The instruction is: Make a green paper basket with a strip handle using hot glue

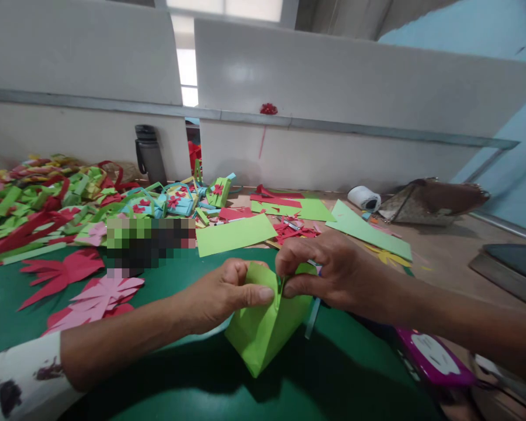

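Lime-green paper form, pinched at its upper edge by both hands above the worktop.
From the head view, my left hand grips the near edge between thumb and fingers, while my right hand holds a narrow pinch beside it. I judge the folded paper light, stiff along its creases, easily dented and not very slippery; the doubled edges look the safest hold, the flat panels the weakest. It is bag-like, and I cannot see whether anything lies inside. Back left, a dark bottle stands capped, contents unclear; near it, a small green paper bag carries a red flower. Back right, a brown handbag hides whatever it holds.
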`<state>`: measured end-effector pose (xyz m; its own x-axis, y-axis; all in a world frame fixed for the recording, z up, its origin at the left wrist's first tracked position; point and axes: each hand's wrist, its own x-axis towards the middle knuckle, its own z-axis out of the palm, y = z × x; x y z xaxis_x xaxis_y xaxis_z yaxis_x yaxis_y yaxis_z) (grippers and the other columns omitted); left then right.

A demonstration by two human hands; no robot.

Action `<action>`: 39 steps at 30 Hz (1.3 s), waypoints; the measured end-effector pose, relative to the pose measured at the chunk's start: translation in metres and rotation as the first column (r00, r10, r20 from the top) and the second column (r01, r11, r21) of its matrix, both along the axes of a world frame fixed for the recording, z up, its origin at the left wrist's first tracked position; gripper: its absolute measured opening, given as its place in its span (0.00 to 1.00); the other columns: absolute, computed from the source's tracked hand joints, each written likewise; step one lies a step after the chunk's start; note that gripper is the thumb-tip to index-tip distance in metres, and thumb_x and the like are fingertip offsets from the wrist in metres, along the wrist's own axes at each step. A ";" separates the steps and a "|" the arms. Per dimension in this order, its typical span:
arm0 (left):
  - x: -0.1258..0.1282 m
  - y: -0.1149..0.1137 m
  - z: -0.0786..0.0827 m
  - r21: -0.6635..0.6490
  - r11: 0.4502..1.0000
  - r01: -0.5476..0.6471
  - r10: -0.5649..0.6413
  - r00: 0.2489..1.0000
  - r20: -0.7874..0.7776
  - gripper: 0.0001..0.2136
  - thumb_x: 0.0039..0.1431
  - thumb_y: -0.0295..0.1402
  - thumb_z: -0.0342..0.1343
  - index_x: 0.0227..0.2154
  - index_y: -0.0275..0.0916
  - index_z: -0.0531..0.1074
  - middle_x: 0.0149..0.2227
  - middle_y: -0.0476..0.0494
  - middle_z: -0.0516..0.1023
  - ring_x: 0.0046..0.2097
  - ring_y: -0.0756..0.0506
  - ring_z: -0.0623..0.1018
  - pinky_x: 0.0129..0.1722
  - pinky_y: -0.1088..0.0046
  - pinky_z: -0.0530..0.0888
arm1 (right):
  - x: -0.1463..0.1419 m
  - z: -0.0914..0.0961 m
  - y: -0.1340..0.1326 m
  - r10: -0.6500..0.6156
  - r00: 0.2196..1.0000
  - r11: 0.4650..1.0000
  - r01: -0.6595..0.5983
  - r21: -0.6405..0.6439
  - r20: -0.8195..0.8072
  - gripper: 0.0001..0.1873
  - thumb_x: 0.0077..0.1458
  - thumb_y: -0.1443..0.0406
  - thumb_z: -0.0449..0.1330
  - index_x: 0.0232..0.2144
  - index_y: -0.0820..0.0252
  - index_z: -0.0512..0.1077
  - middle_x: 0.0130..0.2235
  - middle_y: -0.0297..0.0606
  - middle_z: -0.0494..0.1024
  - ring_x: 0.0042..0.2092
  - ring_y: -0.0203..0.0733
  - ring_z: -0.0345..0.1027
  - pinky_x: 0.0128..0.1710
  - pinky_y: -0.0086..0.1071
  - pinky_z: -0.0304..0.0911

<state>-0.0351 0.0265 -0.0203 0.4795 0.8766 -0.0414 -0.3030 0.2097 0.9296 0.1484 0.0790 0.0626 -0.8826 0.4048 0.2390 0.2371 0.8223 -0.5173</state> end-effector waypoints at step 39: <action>-0.002 0.001 0.020 0.369 0.905 -0.213 0.325 0.905 -0.274 0.10 0.52 0.33 0.59 0.37 0.37 0.72 0.36 0.45 0.75 0.40 0.45 0.74 0.42 0.68 0.68 | -0.004 0.001 0.001 0.013 0.999 0.997 -0.011 0.077 -0.032 0.07 0.51 0.74 0.61 0.24 0.62 0.74 0.24 0.31 0.73 0.26 0.31 0.65 0.27 0.26 0.60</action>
<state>-0.0372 0.0272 0.0002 0.2324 0.9601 0.1554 0.0228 -0.1651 0.9860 0.1448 0.0802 0.0632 -0.8784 0.3737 0.2979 0.2110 0.8626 -0.4598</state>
